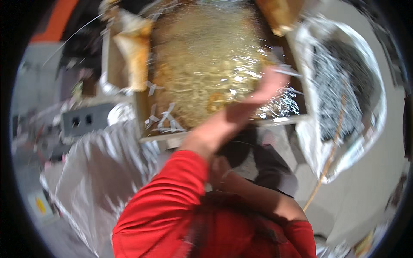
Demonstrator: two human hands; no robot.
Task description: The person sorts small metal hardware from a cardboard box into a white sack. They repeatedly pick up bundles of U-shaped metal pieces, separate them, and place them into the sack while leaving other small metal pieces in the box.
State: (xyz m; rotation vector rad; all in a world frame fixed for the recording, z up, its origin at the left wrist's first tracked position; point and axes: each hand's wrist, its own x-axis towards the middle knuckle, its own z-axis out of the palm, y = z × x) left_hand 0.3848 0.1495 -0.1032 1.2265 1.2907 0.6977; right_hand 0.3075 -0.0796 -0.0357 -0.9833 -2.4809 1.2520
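A large shallow tray (142, 113) with a pale rim lies before me, its middle covered by a yellowish, glistening mass (206, 64); whether that is liquid or clear film I cannot tell. My left arm stretches across it, and my left hand (274, 79), badly blurred, is over the right part of the tray beside thin white strips. Whether it grips one is unclear. Close to my body, under the left forearm, my right hand (220, 167) is bent inwards, its fingers partly hidden. More white strips (167, 121) lie in the tray's near left corner.
On the right stands an open white sack (377, 96) with grey shredded-looking material and a long thin stick (335, 138) leaning across it. A pale sack (96, 167) hangs at the lower left, near a grey block with two holes (100, 119). Brown-stained pieces (137, 58) rest at the tray's far left.
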